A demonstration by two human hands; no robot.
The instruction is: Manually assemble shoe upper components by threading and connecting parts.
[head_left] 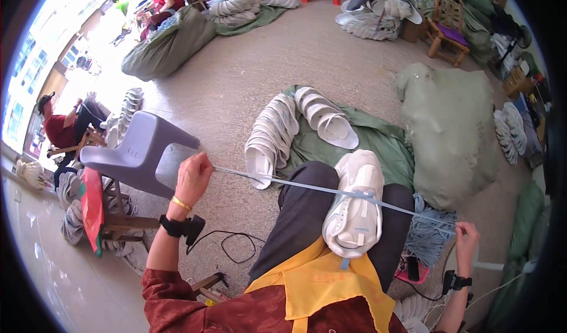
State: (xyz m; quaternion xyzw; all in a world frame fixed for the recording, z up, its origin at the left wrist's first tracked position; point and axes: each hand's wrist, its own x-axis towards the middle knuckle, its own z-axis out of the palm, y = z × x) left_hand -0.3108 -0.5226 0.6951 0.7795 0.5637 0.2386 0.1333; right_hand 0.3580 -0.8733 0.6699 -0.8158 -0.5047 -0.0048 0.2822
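Note:
A white sneaker point(357, 218) rests on my lap between my knees, its toe pointing away from me. A light blue shoelace point(289, 183) runs through it near the middle and is stretched out to both sides. My left hand point(194, 177), raised to the left of my knee, is closed on one end of the lace. Out to the right, my right hand point(467, 238) pinches the other end. Beside my right knee lies a bundle of blue laces point(432, 232).
Ahead on the floor, rows of nested white shoes point(274, 129) lie on a green cloth point(375, 135). A large stuffed sack point(449, 132) stands to the right. At left is a grey plastic chair point(139, 150); a black cable point(227, 234) lies nearby. Other people sit far left.

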